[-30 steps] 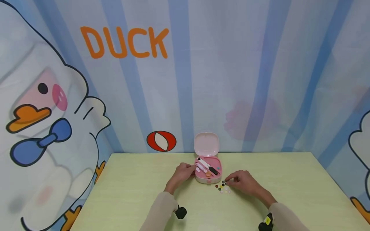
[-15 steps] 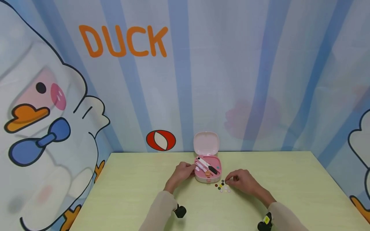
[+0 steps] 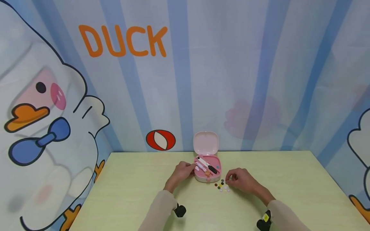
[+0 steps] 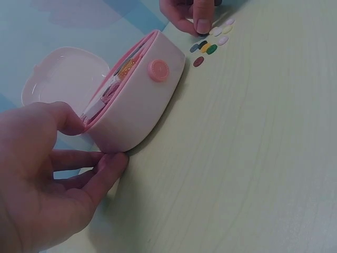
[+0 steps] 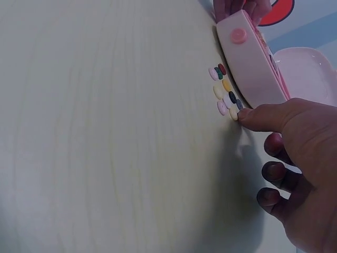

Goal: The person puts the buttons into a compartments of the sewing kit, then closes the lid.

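Pink box (image 3: 200,178), lid (image 3: 206,142) up, white-and-black tool (image 3: 206,164) inside, left hand (image 3: 181,172) gripping

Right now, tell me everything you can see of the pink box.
The pink box looks like plastic: pale outside, deeper pink inside and along the rim, with rounded corners and a round pink button on its front. Its pale lid stands open at the back. Inside lie a white-and-black tool and smaller items I cannot name. It sits upright on the table, near the back edge, and the left hand grips its left end.
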### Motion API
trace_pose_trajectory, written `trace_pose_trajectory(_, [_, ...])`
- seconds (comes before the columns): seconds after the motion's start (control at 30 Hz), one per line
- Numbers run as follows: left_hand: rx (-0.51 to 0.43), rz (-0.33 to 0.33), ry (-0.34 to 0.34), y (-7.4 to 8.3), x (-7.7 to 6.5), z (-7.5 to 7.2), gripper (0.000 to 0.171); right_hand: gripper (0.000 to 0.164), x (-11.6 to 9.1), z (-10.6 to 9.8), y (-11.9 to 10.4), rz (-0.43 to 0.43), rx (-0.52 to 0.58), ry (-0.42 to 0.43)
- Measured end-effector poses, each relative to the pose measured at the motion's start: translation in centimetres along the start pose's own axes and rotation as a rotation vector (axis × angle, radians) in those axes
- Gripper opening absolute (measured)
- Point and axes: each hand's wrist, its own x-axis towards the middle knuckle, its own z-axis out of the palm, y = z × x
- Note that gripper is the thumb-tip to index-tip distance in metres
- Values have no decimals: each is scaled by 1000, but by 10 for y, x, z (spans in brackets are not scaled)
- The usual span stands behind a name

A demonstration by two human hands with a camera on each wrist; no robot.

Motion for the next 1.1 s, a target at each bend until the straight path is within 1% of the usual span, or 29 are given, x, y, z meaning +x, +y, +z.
trace_pose_trajectory(0.23, [1, -15, -1, -2, 2, 0, 38, 7, 1, -3, 0, 8, -19, -25])
trace_pose_trajectory(0.5, [-16, -18, -4, -1, 3, 0, 38, 8, 3, -16, -2, 10, -23, -57])
trace_pose_trajectory(0.6, [-3, -22, 1, -2, 3, 1, 38, 7, 6, -24, -2, 6, -35, -49])
trace_pose_trajectory(0.7, [8, -23, 6, -2, 3, 1, 39, 7, 9, -33, -3, -16, -46, -33])
trace_pose_trajectory(0.87, [7, -15, 5, -2, 4, 1, 39, 5, 15, -47, -10, -46, -38, -14])
trace_pose_trajectory(0.97, [1, -18, -2, -2, 5, 1, 39, 4, 19, -53, -14, -60, -22, -7])
trace_pose_trajectory(1.1, [-9, -25, -9, -2, 5, 1, 39, 3, 24, -56, -17, -50, -10, 0])
